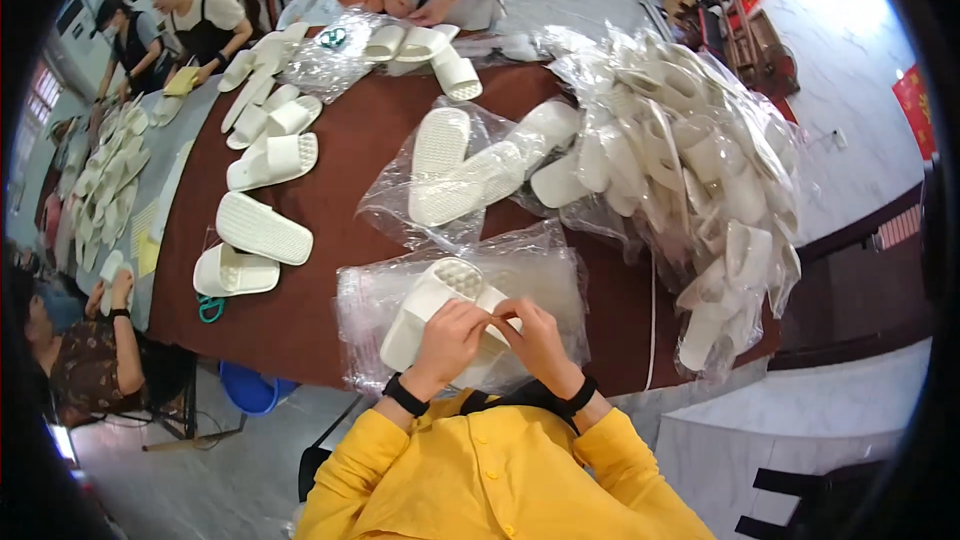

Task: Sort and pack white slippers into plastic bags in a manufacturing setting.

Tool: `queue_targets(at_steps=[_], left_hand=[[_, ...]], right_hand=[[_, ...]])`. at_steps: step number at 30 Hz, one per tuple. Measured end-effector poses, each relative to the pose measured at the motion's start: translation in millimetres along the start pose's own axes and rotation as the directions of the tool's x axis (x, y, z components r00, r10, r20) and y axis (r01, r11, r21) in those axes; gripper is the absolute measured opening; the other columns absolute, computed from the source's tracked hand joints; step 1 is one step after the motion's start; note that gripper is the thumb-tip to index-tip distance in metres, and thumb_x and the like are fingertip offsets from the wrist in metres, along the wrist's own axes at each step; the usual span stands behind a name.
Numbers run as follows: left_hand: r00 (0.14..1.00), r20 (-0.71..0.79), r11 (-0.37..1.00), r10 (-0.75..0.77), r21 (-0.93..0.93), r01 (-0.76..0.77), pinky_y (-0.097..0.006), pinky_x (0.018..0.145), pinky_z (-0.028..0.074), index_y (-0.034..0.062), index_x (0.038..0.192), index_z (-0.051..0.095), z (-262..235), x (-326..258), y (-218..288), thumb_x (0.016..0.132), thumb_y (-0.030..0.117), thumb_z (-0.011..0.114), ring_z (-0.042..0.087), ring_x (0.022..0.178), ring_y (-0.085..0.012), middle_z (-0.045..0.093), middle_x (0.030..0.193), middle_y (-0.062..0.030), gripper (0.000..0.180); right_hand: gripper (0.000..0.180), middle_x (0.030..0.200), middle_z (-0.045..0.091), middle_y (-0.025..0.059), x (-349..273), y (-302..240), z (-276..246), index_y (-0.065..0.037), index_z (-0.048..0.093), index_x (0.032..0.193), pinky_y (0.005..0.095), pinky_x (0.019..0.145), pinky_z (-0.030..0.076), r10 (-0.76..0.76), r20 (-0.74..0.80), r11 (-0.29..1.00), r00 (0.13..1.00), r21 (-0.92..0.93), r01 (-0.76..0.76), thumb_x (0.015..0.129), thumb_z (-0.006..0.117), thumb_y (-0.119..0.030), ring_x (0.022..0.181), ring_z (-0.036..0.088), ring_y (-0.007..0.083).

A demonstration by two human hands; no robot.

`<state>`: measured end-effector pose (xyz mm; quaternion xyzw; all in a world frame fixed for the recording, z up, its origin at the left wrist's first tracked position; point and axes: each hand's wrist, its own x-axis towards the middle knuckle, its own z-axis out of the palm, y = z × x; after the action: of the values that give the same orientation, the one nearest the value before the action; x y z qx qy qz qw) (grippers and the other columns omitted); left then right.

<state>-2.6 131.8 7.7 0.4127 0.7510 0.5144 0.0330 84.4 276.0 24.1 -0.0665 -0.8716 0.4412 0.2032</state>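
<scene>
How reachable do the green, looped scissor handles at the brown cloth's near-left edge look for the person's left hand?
Probably yes: past the clear plastic bags, bare brown cloth lies between the left hand and the handles.

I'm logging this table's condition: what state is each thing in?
Left hand and right hand, fingertips together
Slippers at the hands, right side up
Clear plastic bags, flat beneath them
Slipper heap at right, wrapped in clear plastic
Slippers at left, unbagged
Green scissors at left, blades hidden, open or shut unclear
Blue bucket, upright on floor
</scene>
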Motion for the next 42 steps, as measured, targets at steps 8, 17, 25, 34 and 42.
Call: queue_targets(at_steps=[8, 17, 25, 34, 42], left_hand=[[0.998, -0.011, 0.998, -0.054, -0.021, 0.054, -0.040, 0.071, 0.048, 0.0038, 0.086, 0.065, 8, -3, 1, 0.082, 0.003, 0.066, 0.058, 0.080, -0.0322, 0.062, 0.080, -0.0107, 0.005], [0.998, 0.039, 0.990, 0.043, 0.136, -0.048, -0.044, 0.068, 0.044, 0.0040, 0.086, 0.066, 2, -7, -1, 0.080, -0.002, 0.061, 0.054, 0.077, -0.0346, 0.058, 0.076, -0.0134, 0.010], [1.000, 0.028, 0.993, -0.006, 0.117, 0.002, -0.043, 0.068, 0.044, 0.0024, 0.086, 0.064, 2, -5, 6, 0.080, -0.002, 0.062, 0.055, 0.078, -0.0348, 0.059, 0.079, -0.0138, 0.007], [0.949, -0.168, 0.963, -0.266, -0.085, 0.255, -0.032, 0.073, 0.047, -0.0012, 0.089, 0.064, -24, -1, 13, 0.087, 0.001, 0.062, 0.058, 0.076, -0.0195, 0.062, 0.080, -0.0089, 0.004], [0.764, -0.557, 0.931, -0.327, -0.048, 0.363, -0.021, 0.062, 0.029, 0.0053, 0.099, 0.058, -242, 14, -29, 0.102, 0.017, 0.051, 0.036, 0.071, -0.0054, 0.042, 0.080, 0.0042, 0.014]], right_hand=[[0.019, 0.108, 0.061, 0.0128, -7, 16, -4, -0.001, 0.062, 0.096, 0.0326, 0.073, 0.055, 0.021, 0.044, 0.996, 0.999, 0.087, -0.025, 0.080, 0.073, 0.004, 0.088, 0.067, 0.0250], [0.017, 0.106, 0.062, 0.0086, -9, 5, 5, -0.006, 0.059, 0.099, 0.0363, 0.070, 0.055, -0.097, 0.074, 0.988, 0.993, -0.114, 0.105, 0.082, 0.060, -0.004, 0.087, 0.066, 0.0306], [0.015, 0.102, 0.061, 0.0078, -11, 9, 10, -0.006, 0.056, 0.094, 0.0360, 0.066, 0.054, -0.136, 0.043, 0.972, 0.990, -0.187, 0.142, 0.082, 0.064, -0.010, 0.081, 0.065, 0.0291], [0.023, 0.111, 0.064, 0.0098, -10, 0, -33, -0.005, 0.062, 0.107, 0.0323, 0.073, 0.056, -0.018, -0.110, 0.998, 0.994, -0.060, 0.012, 0.085, 0.069, -0.003, 0.089, 0.067, 0.0254], [0.025, 0.114, 0.063, 0.0141, -31, 21, -169, -0.005, 0.064, 0.107, 0.0356, 0.086, 0.051, 0.052, -0.709, 0.969, 0.703, -0.136, -0.208, 0.083, 0.069, 0.001, 0.103, 0.062, 0.0297]])
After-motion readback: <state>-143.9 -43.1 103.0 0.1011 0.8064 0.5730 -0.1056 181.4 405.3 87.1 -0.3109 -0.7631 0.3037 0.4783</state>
